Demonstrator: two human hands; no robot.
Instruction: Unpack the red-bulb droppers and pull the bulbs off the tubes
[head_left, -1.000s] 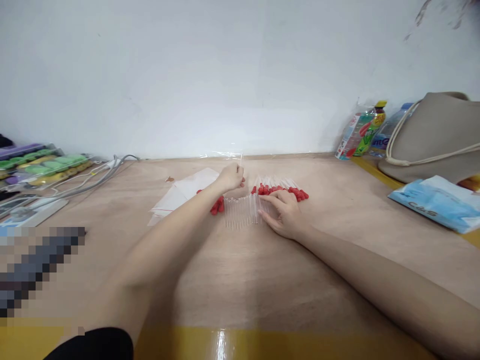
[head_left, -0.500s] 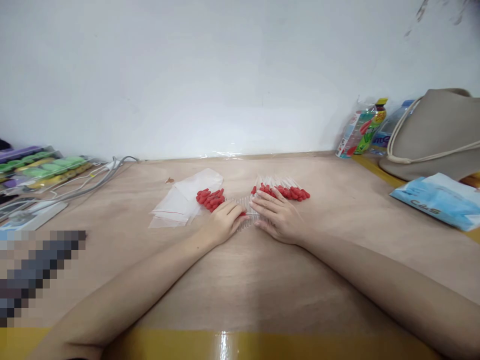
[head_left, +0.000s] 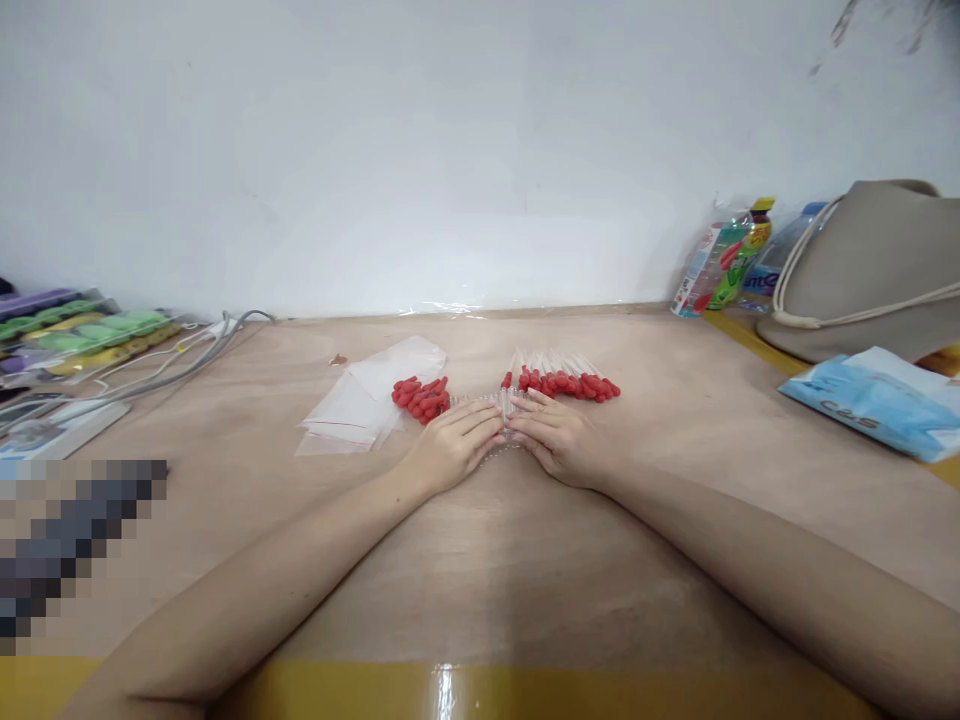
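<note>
Both my hands lie flat side by side on a row of clear glass tubes (head_left: 501, 405) in the middle of the wooden table (head_left: 480, 560). My left hand (head_left: 452, 443) covers the left part of the row, its fingers stretched out. My right hand (head_left: 556, 435) covers the right part, its fingers flat too, fingertips nearly meeting the left ones. A small heap of red rubber bulbs (head_left: 420, 396) lies just beyond my left hand. A fan of clear droppers with red bulbs (head_left: 566, 380) lies just beyond my right hand.
Clear plastic bags (head_left: 360, 405) lie left of the bulbs. Grey cables (head_left: 180, 360) and green and purple packs (head_left: 82, 335) are at far left. At the right are a beige bag (head_left: 874, 270), drink bottles (head_left: 724, 260) and a blue packet (head_left: 877, 400). A yellow strip runs along the table's near edge.
My left hand came down from holding a tube up behind the row and now lies flat on the tubes. Both hands have drawn together, bunching the row.
</note>
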